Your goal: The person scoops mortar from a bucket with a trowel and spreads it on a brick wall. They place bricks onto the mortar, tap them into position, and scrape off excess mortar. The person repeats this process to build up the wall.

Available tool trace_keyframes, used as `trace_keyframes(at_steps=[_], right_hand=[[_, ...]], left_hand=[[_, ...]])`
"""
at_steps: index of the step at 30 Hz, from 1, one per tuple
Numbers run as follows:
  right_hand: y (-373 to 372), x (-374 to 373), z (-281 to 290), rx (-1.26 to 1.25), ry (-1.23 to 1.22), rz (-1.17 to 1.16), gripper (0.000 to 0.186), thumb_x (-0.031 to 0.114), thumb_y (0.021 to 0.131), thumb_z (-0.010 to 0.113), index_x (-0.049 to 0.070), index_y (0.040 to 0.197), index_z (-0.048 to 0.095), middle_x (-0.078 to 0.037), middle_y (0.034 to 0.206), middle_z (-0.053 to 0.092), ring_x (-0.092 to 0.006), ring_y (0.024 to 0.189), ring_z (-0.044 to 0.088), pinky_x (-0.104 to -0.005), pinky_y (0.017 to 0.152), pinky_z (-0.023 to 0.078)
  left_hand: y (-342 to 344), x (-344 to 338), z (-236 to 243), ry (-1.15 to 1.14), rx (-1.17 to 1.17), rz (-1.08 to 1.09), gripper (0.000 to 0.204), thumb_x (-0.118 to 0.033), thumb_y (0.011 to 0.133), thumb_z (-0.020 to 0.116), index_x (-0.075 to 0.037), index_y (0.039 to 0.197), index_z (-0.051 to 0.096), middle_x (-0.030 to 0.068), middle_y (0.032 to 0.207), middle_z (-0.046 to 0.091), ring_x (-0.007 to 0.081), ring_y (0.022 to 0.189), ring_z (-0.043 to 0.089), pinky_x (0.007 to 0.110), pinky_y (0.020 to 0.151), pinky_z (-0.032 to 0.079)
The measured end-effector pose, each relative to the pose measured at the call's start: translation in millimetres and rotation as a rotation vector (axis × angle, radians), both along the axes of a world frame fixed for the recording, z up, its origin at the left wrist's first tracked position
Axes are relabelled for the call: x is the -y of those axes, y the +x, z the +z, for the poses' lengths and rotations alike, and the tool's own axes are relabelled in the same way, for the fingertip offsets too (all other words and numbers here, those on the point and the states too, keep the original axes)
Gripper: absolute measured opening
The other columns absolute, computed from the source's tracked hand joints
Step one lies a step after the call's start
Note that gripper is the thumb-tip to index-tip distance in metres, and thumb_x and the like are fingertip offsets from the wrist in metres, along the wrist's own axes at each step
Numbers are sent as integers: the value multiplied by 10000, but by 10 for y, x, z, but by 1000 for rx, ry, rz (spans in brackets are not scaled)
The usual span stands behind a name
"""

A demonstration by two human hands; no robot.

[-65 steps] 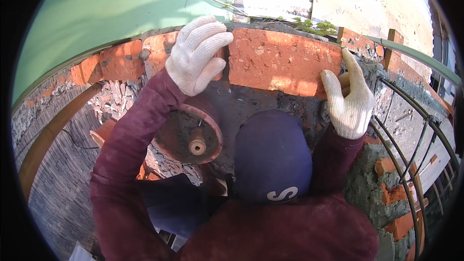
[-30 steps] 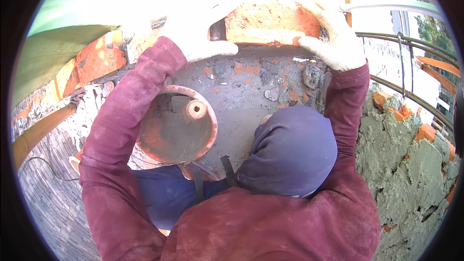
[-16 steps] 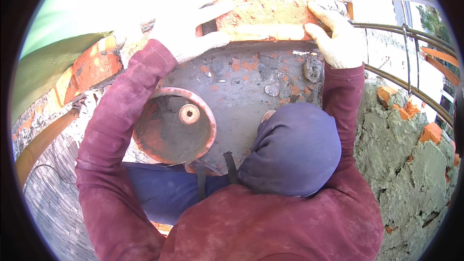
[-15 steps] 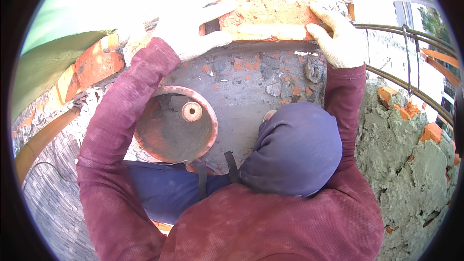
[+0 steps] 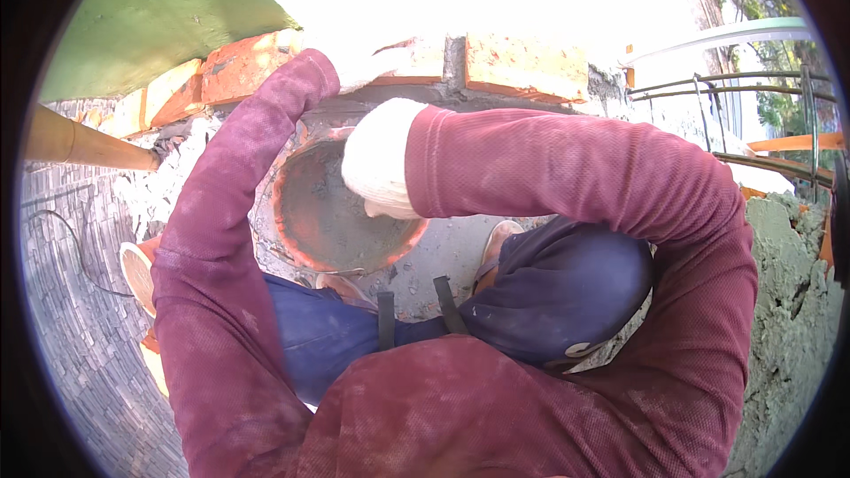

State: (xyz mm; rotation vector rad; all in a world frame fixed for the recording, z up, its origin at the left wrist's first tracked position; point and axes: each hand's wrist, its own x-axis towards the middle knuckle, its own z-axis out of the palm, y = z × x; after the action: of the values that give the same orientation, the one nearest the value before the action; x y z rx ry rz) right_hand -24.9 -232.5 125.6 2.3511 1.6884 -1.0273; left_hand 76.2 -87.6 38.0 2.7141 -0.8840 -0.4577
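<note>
My left hand, in a white glove washed out by glare, rests at the row of orange bricks with its fingers stretched along a brick. To the right of a grey mortar joint sits another brick. My right hand, also in a white glove, is closed over the round orange-rimmed tub of grey mortar. It covers the spot where the trowel's round wooden handle stood, so the trowel itself is hidden.
A green panel slopes at the upper left above more bricks. A wooden pole juts in at left. Steel bars cross at right, above rough grey mortar. My bent legs flank the tub's near side.
My right hand has let go of the brick's right end and come down left to the tub. The brick now sits lower in the row; my left hand stays beside it.
</note>
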Motion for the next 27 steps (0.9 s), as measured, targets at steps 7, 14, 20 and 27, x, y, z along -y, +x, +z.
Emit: trace_keyframes(at_steps=[7,14,20,27], right_hand=[[-264,-337,-142,29,-478,245,397,421,926,698,276,1295,724,-34,1343,695,-170,1274,614,-383,1083,475],[-141,921,1053,385,187,-356,196,50,822,671,67,1010,725,-129,855,722,-304,803,719,-407,686,569],[450,2081,732,604,151,-1142,444,16,854,647,50,1296,642,-246,1002,716,-402,952,720,-404,822,565],[927,2859,-460,542,72,-1062,429,13,831,651,57,1256,691,-192,1060,747,-355,1001,730,-417,856,573]], left_hand=[[-183,-161,165,-27,-8,27,572,-559,1041,477,-209,1486,564,113,1481,580,322,1353,532,455,1151,399],[24,-293,-180,-222,130,32,493,-502,1030,508,-271,1458,587,99,1363,648,327,1236,598,471,1075,454],[96,-260,-427,-438,301,-75,513,-402,814,834,-148,1250,742,85,1315,668,335,1206,610,497,1056,456],[131,-167,-338,-473,340,-112,554,-380,695,913,-69,1124,752,99,1172,694,334,1111,627,495,986,471]])
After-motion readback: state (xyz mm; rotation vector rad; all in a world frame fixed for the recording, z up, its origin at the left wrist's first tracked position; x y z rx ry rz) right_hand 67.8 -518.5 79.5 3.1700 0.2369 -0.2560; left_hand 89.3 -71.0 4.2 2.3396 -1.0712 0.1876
